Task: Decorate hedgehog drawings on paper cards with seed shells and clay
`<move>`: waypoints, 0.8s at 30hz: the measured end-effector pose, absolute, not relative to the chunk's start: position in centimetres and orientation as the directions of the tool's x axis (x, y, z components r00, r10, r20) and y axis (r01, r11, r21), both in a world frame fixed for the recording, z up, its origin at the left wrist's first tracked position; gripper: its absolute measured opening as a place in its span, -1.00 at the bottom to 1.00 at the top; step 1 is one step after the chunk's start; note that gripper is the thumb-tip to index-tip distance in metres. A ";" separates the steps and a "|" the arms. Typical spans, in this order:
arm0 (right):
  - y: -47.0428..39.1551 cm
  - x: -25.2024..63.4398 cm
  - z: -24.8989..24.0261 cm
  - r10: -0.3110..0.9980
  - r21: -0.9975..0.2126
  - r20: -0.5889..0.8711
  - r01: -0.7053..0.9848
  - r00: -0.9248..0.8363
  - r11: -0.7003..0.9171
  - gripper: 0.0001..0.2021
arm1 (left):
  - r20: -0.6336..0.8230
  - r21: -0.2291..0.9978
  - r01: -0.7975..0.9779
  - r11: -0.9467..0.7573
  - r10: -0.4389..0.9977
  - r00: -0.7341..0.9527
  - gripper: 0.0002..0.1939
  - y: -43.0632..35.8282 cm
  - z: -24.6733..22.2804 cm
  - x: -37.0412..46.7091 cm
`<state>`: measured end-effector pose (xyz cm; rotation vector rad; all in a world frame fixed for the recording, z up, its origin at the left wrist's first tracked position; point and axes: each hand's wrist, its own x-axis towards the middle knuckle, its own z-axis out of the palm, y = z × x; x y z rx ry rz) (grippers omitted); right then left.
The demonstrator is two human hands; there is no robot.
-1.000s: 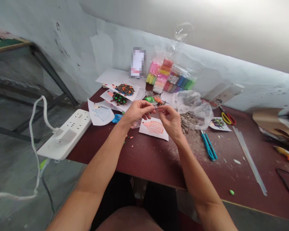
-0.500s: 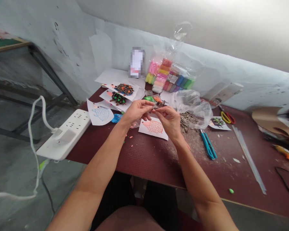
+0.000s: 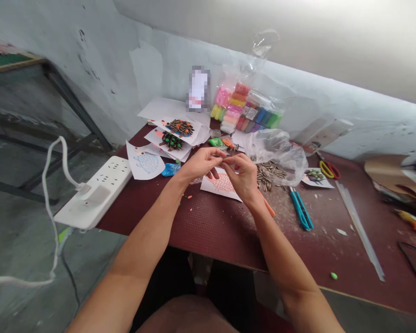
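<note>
My left hand (image 3: 203,164) and my right hand (image 3: 241,172) meet fingertip to fingertip above a card with an orange hedgehog drawing (image 3: 223,183). Both are closed in a pinch; whatever lies between the fingertips is too small to make out. Part of the drawing is hidden under the hands. To the right lies a heap of striped sunflower seeds (image 3: 270,173), partly in a clear plastic bag (image 3: 277,150). An orange stick-like thing (image 3: 268,204) shows beside my right wrist. Left of my hands are a blue packet (image 3: 170,169) and a blue hedgehog drawing (image 3: 146,163).
Finished-looking seed hedgehog cards (image 3: 180,128) lie at the back left, near a propped phone (image 3: 198,89). Packs of coloured clay (image 3: 246,111) lean on the wall. A teal box cutter (image 3: 301,210), scissors (image 3: 328,169) and clear glue sticks (image 3: 360,231) lie right; a power strip (image 3: 93,192) sits left.
My hands have shifted slightly lower and closer together, still pinched over the orange drawing. The orange stick beside my right wrist shows more. The view has moved a little.
</note>
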<state>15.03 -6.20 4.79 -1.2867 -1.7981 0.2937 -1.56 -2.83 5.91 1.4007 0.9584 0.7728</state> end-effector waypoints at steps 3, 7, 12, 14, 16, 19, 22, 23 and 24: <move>-6.2 15.2 4.8 0.848 -0.607 0.524 0.665 -0.077 0.435 -0.92 | -0.072 0.991 0.132 0.013 0.889 0.453 -0.84 -2.8 6.0 -1.7; -6.1 15.3 4.7 0.838 -0.578 0.539 0.687 -0.083 0.440 -0.91 | -0.067 0.989 0.146 -0.002 0.881 0.469 -0.79 -2.8 6.2 -1.8; -6.0 15.5 4.9 0.827 -0.586 0.560 0.684 -0.045 0.434 -0.87 | -0.073 0.994 0.106 0.023 0.863 0.500 -0.75 -2.9 6.3 -1.8; -6.1 15.6 4.9 0.825 -0.596 0.564 0.677 -0.029 0.431 -0.86 | -0.065 0.996 0.084 0.027 0.868 0.492 -0.74 -2.8 6.3 -1.8; -6.1 15.5 5.0 0.829 -0.596 0.557 0.679 -0.036 0.430 -0.86 | -0.059 0.997 0.072 0.027 0.871 0.488 -0.73 -2.8 6.4 -1.9; -6.2 15.4 5.1 0.828 -0.582 0.558 0.683 -0.060 0.442 -0.86 | -0.071 0.996 0.085 0.031 0.848 0.526 -0.72 -2.9 6.5 -1.8; -6.2 15.4 5.1 0.813 -0.584 0.580 0.672 -0.046 0.455 -0.85 | -0.069 0.995 0.094 0.021 0.837 0.543 -0.72 -3.1 6.5 -1.8; -6.2 15.4 5.2 0.810 -0.589 0.586 0.667 -0.037 0.457 -0.85 | -0.064 0.995 0.095 0.016 0.843 0.534 -0.73 -3.1 6.5 -1.8; -6.2 15.4 5.2 0.808 -0.592 0.588 0.663 -0.033 0.457 -0.85 | -0.060 0.995 0.096 0.012 0.851 0.522 -0.74 -3.1 6.6 -1.8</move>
